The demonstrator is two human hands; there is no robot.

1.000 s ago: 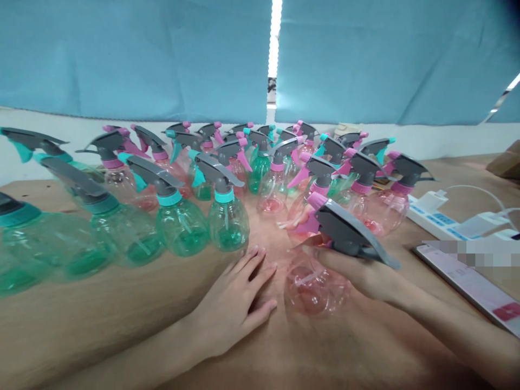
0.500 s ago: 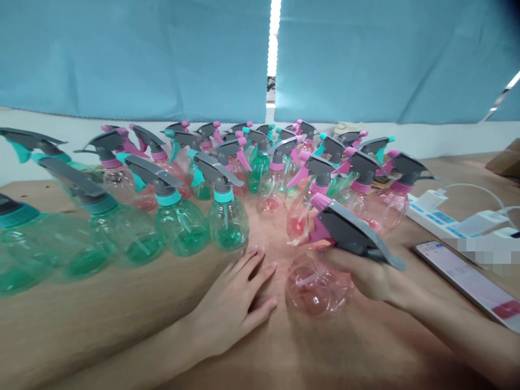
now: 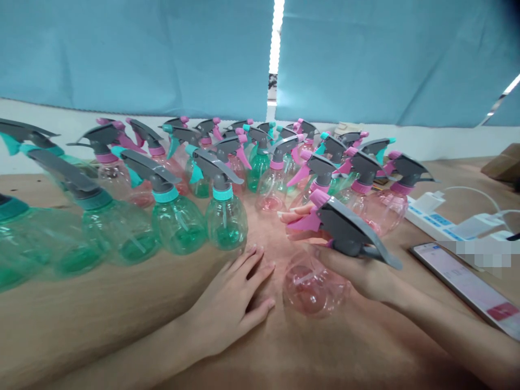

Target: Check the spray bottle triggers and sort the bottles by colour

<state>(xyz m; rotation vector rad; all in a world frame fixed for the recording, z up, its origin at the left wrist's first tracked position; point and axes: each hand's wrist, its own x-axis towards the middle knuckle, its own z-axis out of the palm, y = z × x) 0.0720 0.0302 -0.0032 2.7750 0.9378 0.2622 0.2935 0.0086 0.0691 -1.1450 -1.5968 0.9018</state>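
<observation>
A clear pink spray bottle (image 3: 314,287) with a grey-and-pink trigger head stands on the table in front of me, its nozzle facing left and away. Around its neck is my right hand (image 3: 345,265), with the fingers behind the trigger and their tips reaching out beyond it on the left. My left hand (image 3: 239,292) lies flat on the tabletop just left of that bottle, fingers spread and holding nothing. Near its fingertips stands a green spray bottle (image 3: 227,219) with a turquoise collar.
Several more green and pink spray bottles (image 3: 179,222) stand in rows across the table. On the right lie a phone (image 3: 459,287) and a white power strip (image 3: 433,219) with plugs and cables. A blue curtain (image 3: 122,59) hangs behind, and a brown box (image 3: 504,165) sits far right.
My right fingers have straightened outward by the trigger, their tips now showing farther left. The bottle stays nearly in place, and my left hand has barely moved.
</observation>
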